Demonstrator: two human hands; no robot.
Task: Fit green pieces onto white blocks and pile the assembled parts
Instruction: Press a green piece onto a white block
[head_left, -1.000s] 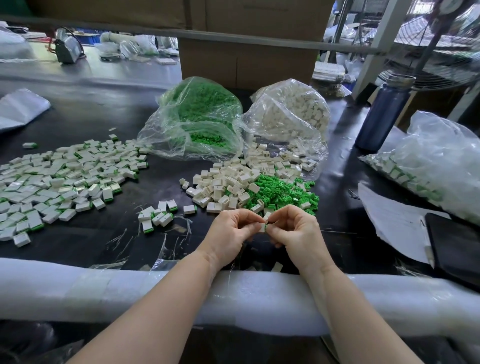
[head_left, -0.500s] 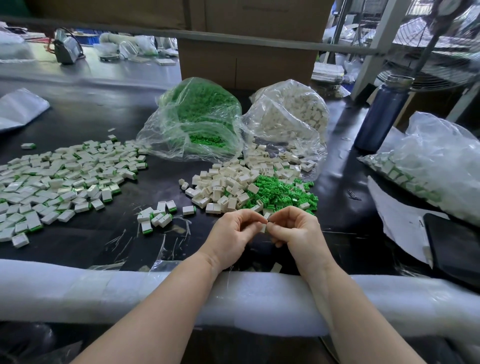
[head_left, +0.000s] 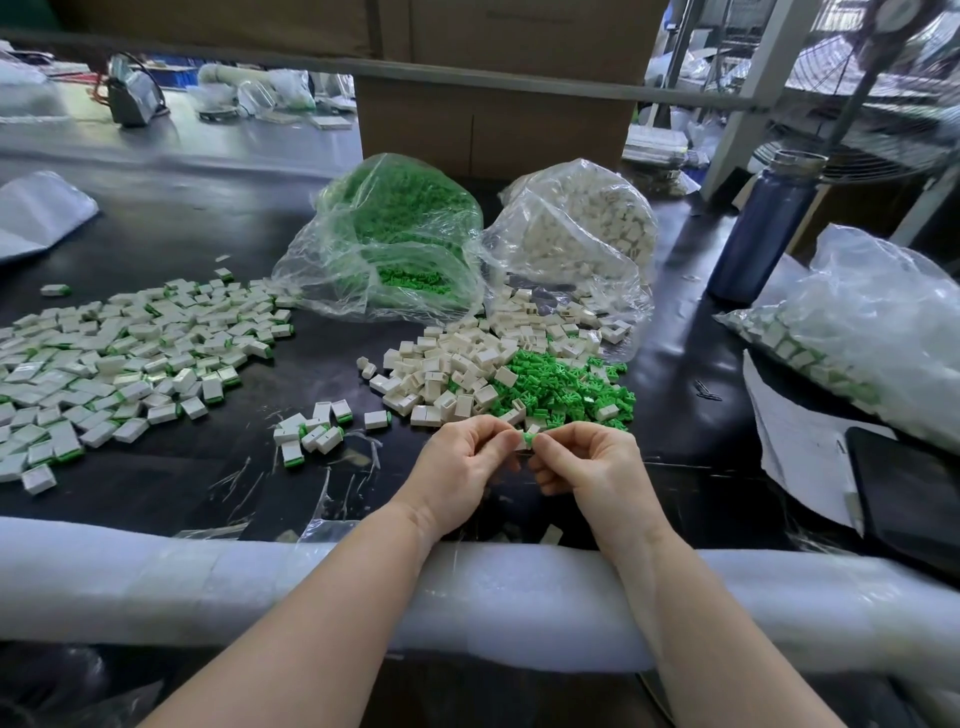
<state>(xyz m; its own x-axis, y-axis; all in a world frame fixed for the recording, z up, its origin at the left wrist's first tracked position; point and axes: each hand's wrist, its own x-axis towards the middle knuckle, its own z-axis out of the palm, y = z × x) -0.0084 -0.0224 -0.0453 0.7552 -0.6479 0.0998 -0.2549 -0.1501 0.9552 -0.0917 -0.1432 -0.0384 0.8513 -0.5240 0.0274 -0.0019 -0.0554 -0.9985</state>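
My left hand (head_left: 465, 467) and my right hand (head_left: 589, 467) meet fingertip to fingertip just above the black table. Between them they pinch a small green piece (head_left: 529, 440) against a white block, which the fingers mostly hide. Just beyond my hands lie a heap of loose white blocks (head_left: 447, 374) and a heap of loose green pieces (head_left: 561, 392). A wide spread of assembled white-and-green parts (head_left: 119, 358) covers the table at the left. A small cluster of assembled parts (head_left: 311, 431) lies closer, left of my left hand.
A clear bag of green pieces (head_left: 395, 244) and a clear bag of white blocks (head_left: 576, 234) stand behind the heaps. A blue bottle (head_left: 758, 228), a bag of parts (head_left: 852, 343), papers (head_left: 800, 447) and a dark tablet (head_left: 909, 493) are at the right. White foam padding (head_left: 208, 582) lines the near table edge.
My hands have stayed in place, their fingertips working together. The green piece now shows between the fingertips, where earlier only a white bit was visible.
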